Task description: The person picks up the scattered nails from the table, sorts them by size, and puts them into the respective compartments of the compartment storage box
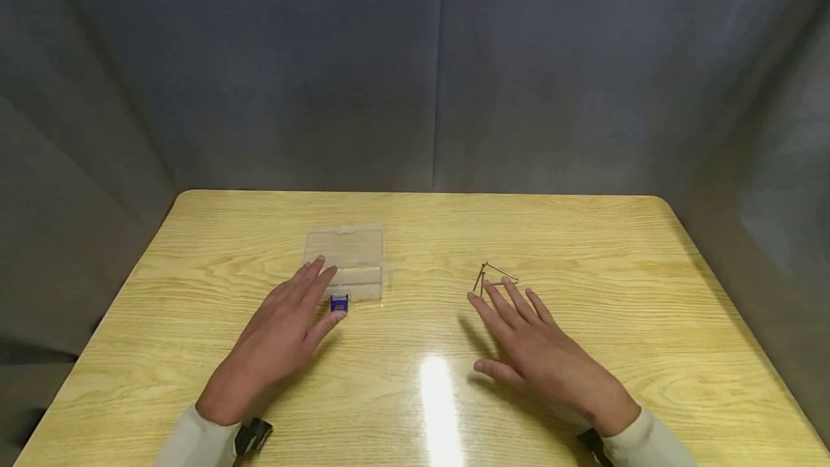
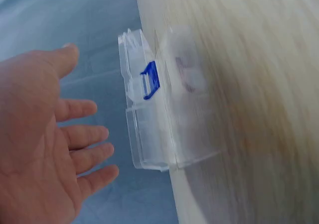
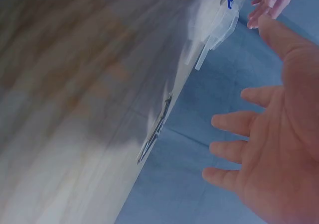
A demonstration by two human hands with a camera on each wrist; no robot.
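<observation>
A clear plastic box [image 1: 371,276] lies on the left half of the table, its lid [image 1: 344,245] laid back behind it. On its front edge is a blue latch [image 1: 339,303], seen also in the left wrist view as a bright blue clip [image 2: 153,79]. My left hand [image 1: 279,334] hovers over the box's front left, fingers extended and holding nothing; it hides part of the box. To the right lie several thin metal nails [image 1: 503,272], loosely spread. My right hand [image 1: 541,355], fingers spread, is above the table just in front of them, its fingertips covering some.
The wooden table [image 1: 402,337] has rounded far corners and a glare patch near its front. Dark grey cloth [image 1: 441,78] hangs behind it and along both sides. Each wrist carries a small black device [image 1: 254,437].
</observation>
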